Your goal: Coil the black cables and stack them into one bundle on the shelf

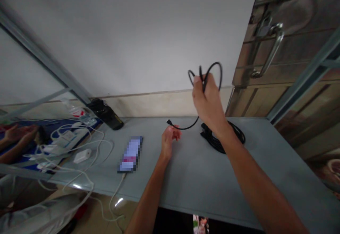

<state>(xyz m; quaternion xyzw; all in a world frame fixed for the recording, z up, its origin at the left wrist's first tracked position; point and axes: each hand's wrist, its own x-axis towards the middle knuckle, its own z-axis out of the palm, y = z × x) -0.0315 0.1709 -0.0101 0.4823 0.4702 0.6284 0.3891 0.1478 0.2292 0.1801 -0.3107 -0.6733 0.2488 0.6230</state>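
- Black looped cable (220, 74), thin and flexible, is held up in our right hand (208, 103), above the flat grey table (186, 177) and in front of the plain white wall (148, 43)
- Our right fingers are closed around the gathered cable, the thumb pressed in against it, and its loops stick out above and beside them
- A loose length of this cable sags towards our left hand (168, 136) and ends in a small black plug (169, 122)
- Our left fingers are half curled, low at the table, with the plug just beyond them; we cannot tell whether they grip the cable or only lie beside it
- Near our right forearm, partly hidden by it, we see a thick black coiled cord (212, 142) lying on the table
- To the left of our left hand lies a dark-edged rectangular phone (130, 154), its lit screen blurred, with a white cord at its near end
- Farther left we have a black cylindrical container (107, 115) tilted over, a small white rectangular adapter (82, 156) among tangled white cords, and a clear plastic bottle (81, 114)
- Beyond these, at the far left, are another person's hands (22, 135)
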